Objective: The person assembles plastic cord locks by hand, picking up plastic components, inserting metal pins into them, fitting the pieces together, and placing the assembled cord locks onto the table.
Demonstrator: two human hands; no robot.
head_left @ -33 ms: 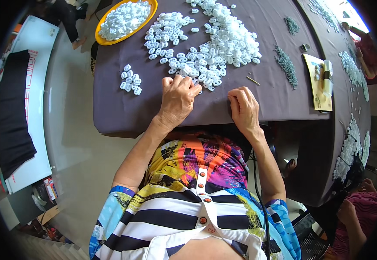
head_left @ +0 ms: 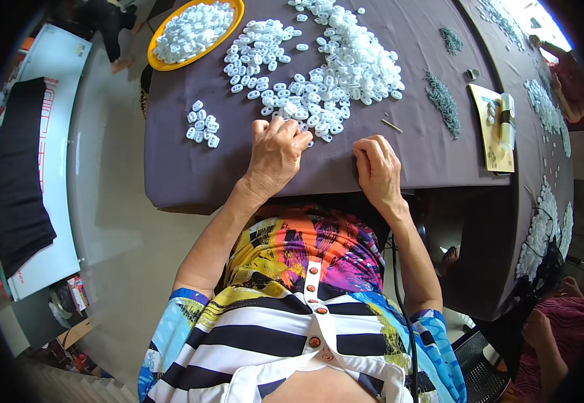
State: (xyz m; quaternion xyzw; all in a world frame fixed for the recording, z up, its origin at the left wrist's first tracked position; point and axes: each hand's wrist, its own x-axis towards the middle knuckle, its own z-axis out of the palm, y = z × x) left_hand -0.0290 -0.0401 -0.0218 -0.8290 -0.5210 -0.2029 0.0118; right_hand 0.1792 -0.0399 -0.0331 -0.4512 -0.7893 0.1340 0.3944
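Note:
My left hand (head_left: 275, 153) rests on the dark cloth at the near edge of a large heap of small white oval plastic pieces (head_left: 362, 64), each with two holes. Its fingers are curled and pinched together, with a few pieces against the fingertips; whatever they grip is hidden. To the right, apart from the heap, my right hand (head_left: 378, 168) lies by the table's front edge. The fingers there are bent inward and closed, and what may be inside cannot be seen. A small group of white pieces (head_left: 202, 124) lies left of my left hand.
A yellow tray (head_left: 239, 13) full of white pieces stands at the far left of the table (head_left: 204, 178). Toward the right are piles of small grey screw-like parts (head_left: 443, 104), a thin brass-coloured stick (head_left: 391, 125) and a yellow pad (head_left: 497, 151). Other people (head_left: 547, 336) sit at right.

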